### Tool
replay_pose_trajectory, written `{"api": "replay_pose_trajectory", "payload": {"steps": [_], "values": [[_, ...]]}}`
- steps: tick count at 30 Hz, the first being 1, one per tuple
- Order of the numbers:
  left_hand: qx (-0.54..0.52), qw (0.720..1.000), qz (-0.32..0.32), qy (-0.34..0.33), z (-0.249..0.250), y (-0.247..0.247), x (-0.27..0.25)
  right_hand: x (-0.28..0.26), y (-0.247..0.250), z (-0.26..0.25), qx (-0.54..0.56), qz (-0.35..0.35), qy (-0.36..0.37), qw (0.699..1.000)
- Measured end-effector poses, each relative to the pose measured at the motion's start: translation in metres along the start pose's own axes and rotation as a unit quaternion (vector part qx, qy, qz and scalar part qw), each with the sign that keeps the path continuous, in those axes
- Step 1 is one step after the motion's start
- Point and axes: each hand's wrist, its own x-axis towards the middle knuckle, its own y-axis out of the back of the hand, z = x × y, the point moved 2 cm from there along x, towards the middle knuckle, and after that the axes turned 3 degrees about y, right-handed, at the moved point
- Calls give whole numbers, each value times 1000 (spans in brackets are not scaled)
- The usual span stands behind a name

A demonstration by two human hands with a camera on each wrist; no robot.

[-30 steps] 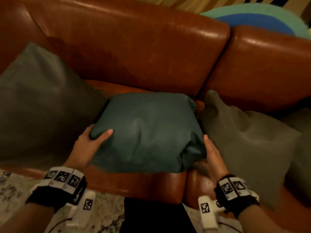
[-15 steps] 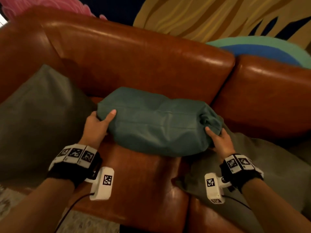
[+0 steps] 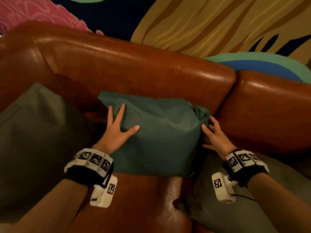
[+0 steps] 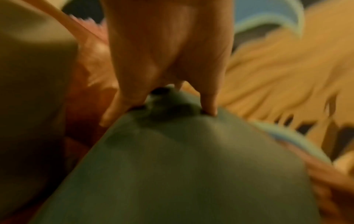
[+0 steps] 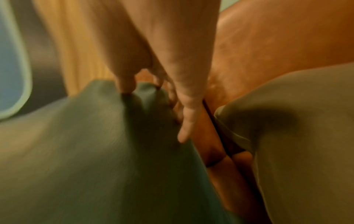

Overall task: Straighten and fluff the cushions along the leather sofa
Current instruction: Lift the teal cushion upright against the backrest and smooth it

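Teal fabric fills the middle of the scene: the teal cushion (image 3: 161, 137) stands propped on the seat of the brown leather sofa (image 3: 134, 76), its top edge leaning against the backrest, its right upper corner bunched into a small knot of cloth. The left hand (image 3: 116, 132) lies flat on the cushion's left face, grip wide, fingers straight and spread, the thumb reaching out across the fabric toward the centre. In the left wrist view the fingertips (image 4: 209, 106) press into the cloth and dent it. The right hand (image 3: 216, 137) is at the cushion's right edge, just below the bunched corner; its fingers are loosely bent and touch the side of the cushion, and in the right wrist view one fingertip (image 5: 125, 84) pokes into a fold of the fabric while the others lie along the edge. I cannot tell whether any cloth is pinched there. A grey-green cushion (image 3: 38, 140) leans at the left end of the sofa, close beside the teal one. Another grey cushion (image 3: 227, 214) lies lower right on the seat, under the right forearm. Both wrists wear black bands with white marker tags. Behind the sofa hangs a painted wall (image 3: 202, 22) in yellow, pink, blue and green.
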Motion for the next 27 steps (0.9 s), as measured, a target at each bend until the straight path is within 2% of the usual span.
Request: {"api": "replay_pose_trajectory", "payload": {"steps": [1,3,5,7,8,10,11,13,16,18,20,22,24,26,27], "values": [[-4,1000,18,-4,-6,-3,0,3,0,0,-13,19,12,1000],[-74,991,103,-35,-9,2,4,14,3,-11,-19,84,59,995],[-180,971,156,10,-19,12,21,25,2,-26,-28,106,101,989],[-299,940,128,102,-25,19,39,35,-5,-33,-68,80,98,990],[-306,939,107,113,-24,21,44,39,-7,-33,-106,78,81,988],[-180,972,131,79,-14,32,48,40,-3,-34,-176,122,64,975],[-105,981,156,56,-11,40,49,38,3,-36,-173,144,63,972],[-20,981,194,13,-3,54,49,27,13,-45,-142,163,102,971],[0,970,243,-28,9,69,56,18,18,-60,-128,183,165,961],[-94,970,222,11,11,72,67,26,12,-64,-117,177,139,967],[-238,957,133,103,8,69,82,32,5,-64,-160,143,90,973],[-249,956,56,145,10,61,85,34,2,-62,-248,115,86,958],[-215,970,16,112,14,52,83,25,-4,-65,-337,114,163,920],[-208,975,7,80,12,46,79,18,-13,-64,-467,110,228,847],[-215,974,19,68,10,45,78,21,-15,-61,-512,89,234,821]]}}
